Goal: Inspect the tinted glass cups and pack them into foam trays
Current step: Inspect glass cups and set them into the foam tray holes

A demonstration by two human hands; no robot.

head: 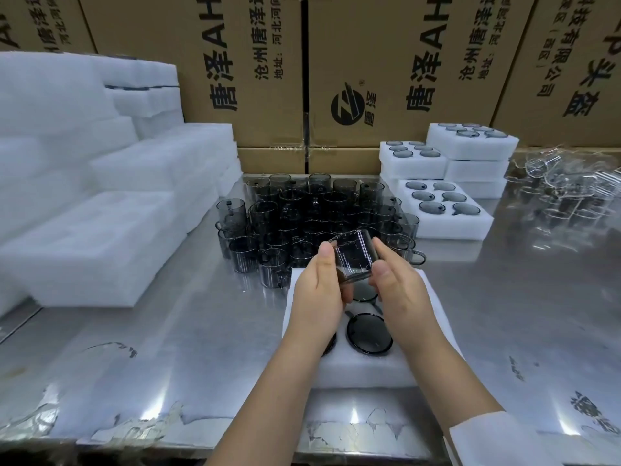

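Note:
Both hands hold one tinted glass cup [354,258] tilted on its side above a white foam tray [366,369] in front of me. My left hand [316,294] grips its left end, my right hand [400,287] its right end. In the tray, one cup [369,332] sits in a hole near the front, and another [364,292] shows just under my hands. A dense cluster of loose tinted cups [316,213] stands on the steel table behind the tray.
Stacks of empty foam trays [100,210] fill the left side. Filled foam trays [443,210] are stacked at the right rear. Clear glassware [568,190] lies at the far right. Cardboard boxes [268,79] wall off the back. The steel table [188,348] has peeling film near its front edge.

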